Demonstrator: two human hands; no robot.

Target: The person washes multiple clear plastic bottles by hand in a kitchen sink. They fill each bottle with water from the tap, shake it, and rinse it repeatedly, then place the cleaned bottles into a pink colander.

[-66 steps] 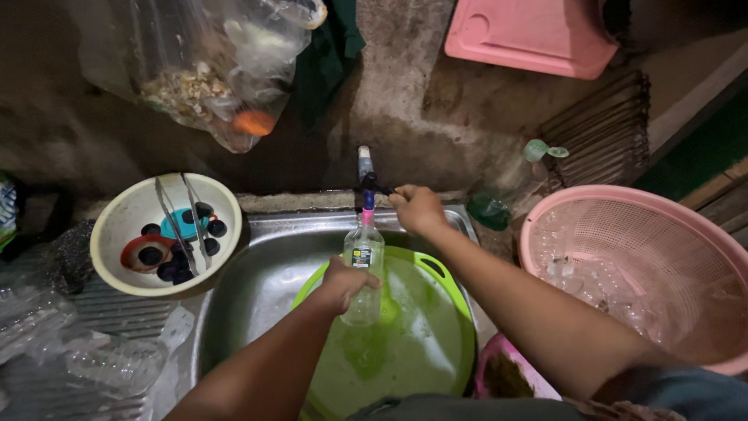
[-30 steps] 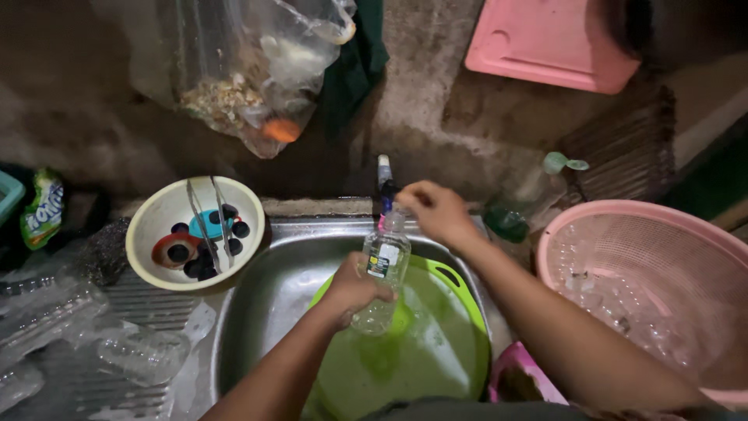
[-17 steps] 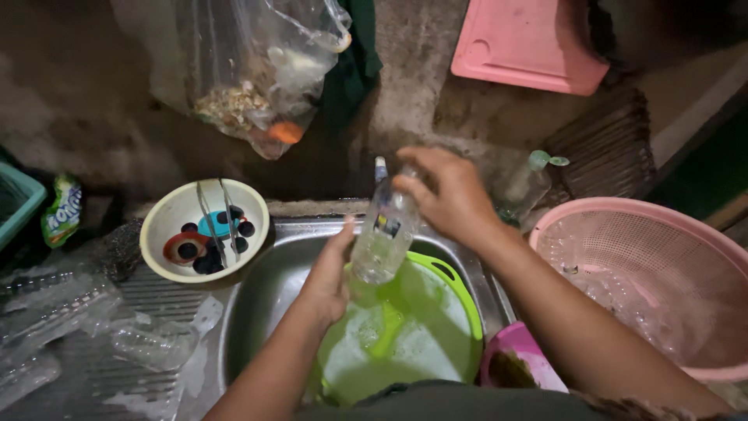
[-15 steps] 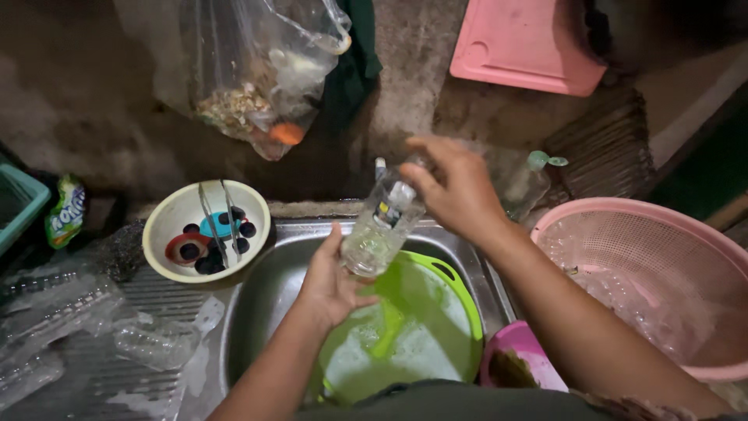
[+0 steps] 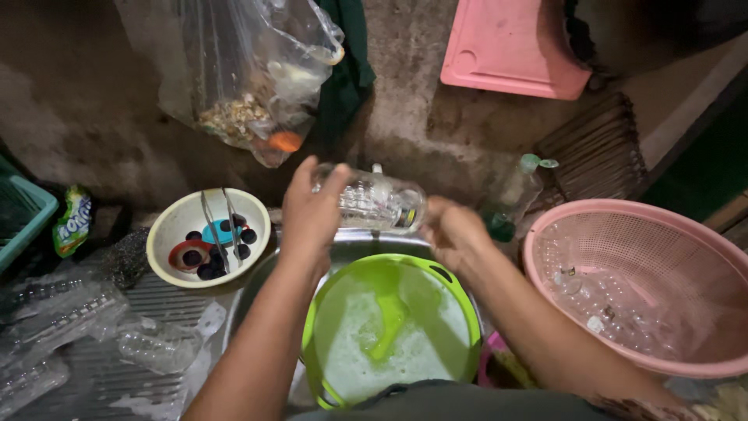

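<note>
A clear plastic bottle (image 5: pixel 374 204) lies on its side in the air above the far rim of the sink (image 5: pixel 257 284), held level between both hands. The left hand (image 5: pixel 310 212) is curled around its left end, fingers (image 5: pixel 331 183) wrapped over the top, and the right hand (image 5: pixel 452 232) is closed on its right end; whether there is a cap under that grip cannot be told. Directly below and nearer sits a lime-green basin (image 5: pixel 389 335) holding foamy water, set inside the sink. Left of the sink, a cream bowl (image 5: pixel 204 238) stands on the ribbed draining surface with metal tongs (image 5: pixel 218 230) lying across dark round pieces and a blue one. Further left and nearer lie several clear, crushed plastic bottles (image 5: pixel 70 327), and a small green packet (image 5: pixel 72 220) leans at the far left beside a teal crate (image 5: pixel 27 222). On the right a large pink colander basket (image 5: pixel 647 284) holds more clear bottles. Against the far wall hangs a clear plastic bag (image 5: pixel 249 78) of scraps, with a dark green cloth (image 5: pixel 347 70) just right of it and a pink cutting board (image 5: pixel 518 47) further right. A green-capped bottle (image 5: pixel 518 183) stands between the right hand and the basket.
</note>
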